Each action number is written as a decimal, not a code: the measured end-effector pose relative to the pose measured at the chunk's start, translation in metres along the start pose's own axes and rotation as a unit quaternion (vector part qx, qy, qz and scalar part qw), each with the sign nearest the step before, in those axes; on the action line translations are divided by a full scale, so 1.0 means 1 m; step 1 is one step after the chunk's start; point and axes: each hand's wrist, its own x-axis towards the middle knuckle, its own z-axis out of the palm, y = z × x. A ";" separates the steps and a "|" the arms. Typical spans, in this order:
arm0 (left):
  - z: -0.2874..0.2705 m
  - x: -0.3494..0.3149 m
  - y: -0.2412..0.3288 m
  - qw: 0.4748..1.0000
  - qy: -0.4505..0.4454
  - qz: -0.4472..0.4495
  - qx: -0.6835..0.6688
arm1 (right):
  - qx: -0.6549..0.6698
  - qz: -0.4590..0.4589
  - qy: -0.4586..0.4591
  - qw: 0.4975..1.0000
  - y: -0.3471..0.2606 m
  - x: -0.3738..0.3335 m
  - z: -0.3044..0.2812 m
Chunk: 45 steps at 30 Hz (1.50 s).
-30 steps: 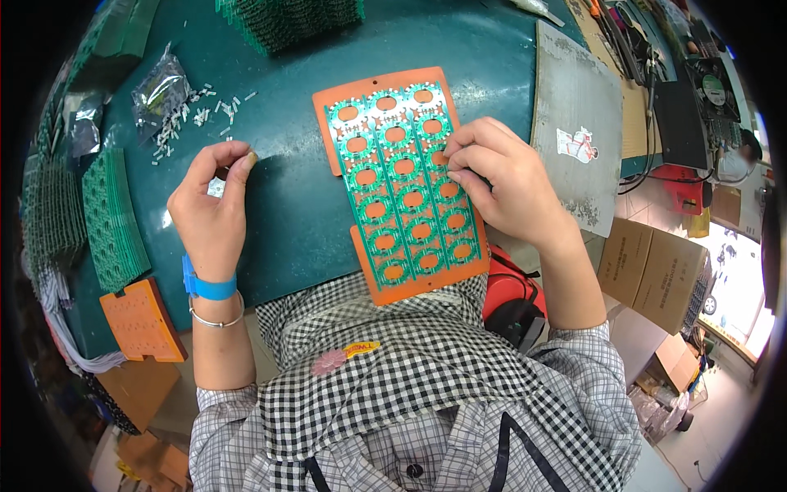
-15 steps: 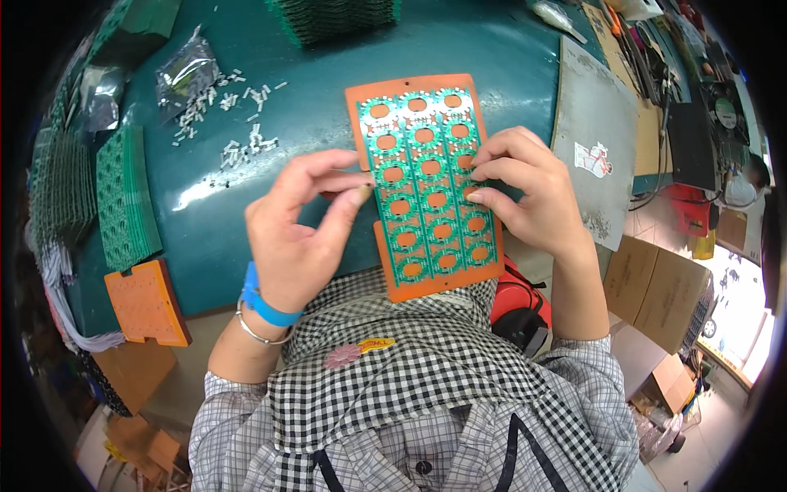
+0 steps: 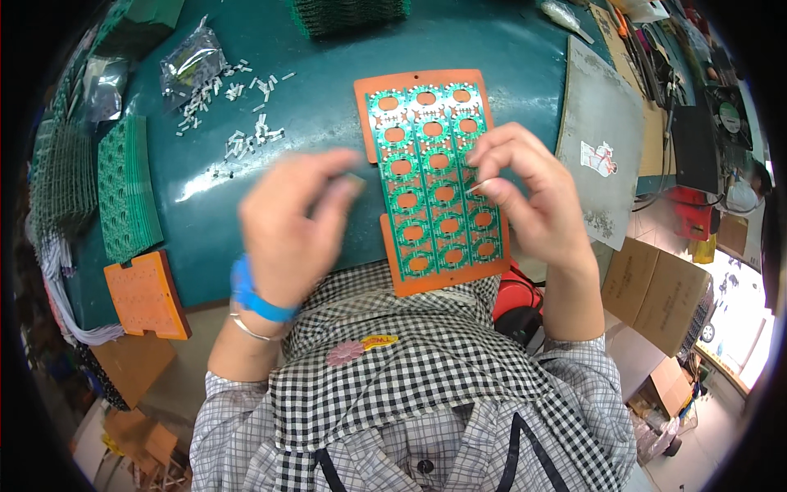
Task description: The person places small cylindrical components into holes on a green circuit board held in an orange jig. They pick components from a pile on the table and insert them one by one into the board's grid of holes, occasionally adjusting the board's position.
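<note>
A green circuit board panel (image 3: pixel 422 184) with rows of oval cut-outs lies on an orange fixture plate (image 3: pixel 385 82) at the table's near edge. My right hand (image 3: pixel 533 193) is over the panel's right side, its thumb and index finger pinching a small, thin white part (image 3: pixel 479 186). To the left of the panel, my left hand (image 3: pixel 295 217) is in the air and smeared by motion; whether its fingertips hold anything cannot be made out. Small white parts (image 3: pixel 254 141) are scattered in loose piles on the green table, beyond my left hand.
A clear plastic bag (image 3: pixel 193 61) sits by the loose parts. Stacked green boards (image 3: pixel 127 189) and another orange plate (image 3: pixel 147 295) are at the left; more boards (image 3: pixel 348 16) stand at the back. A grey metal sheet (image 3: pixel 602 123) covers the right side, with tools beyond.
My right hand has lifted slightly off the panel, and a white part now shows between its fingertips. My left hand has drawn a little away from the panel's left edge.
</note>
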 end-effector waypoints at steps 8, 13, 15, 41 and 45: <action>-0.026 0.008 -0.076 0.979 0.006 -0.107 0.175 | -0.128 0.034 -0.041 0.990 0.020 -0.036 -0.009; -0.023 0.009 -0.078 0.975 -0.018 -0.116 0.191 | -0.127 0.023 -0.033 0.991 0.025 -0.040 -0.006; -0.022 0.009 -0.078 0.973 -0.012 -0.110 0.203 | -0.124 0.019 -0.029 0.992 0.026 -0.039 -0.006; -0.026 0.003 -0.061 0.990 0.078 -0.102 0.059 | -0.206 -0.077 -0.014 0.975 0.026 -0.036 0.001; -0.028 0.002 -0.056 0.990 0.067 -0.115 0.054 | -0.214 -0.077 0.000 0.974 0.027 -0.038 0.001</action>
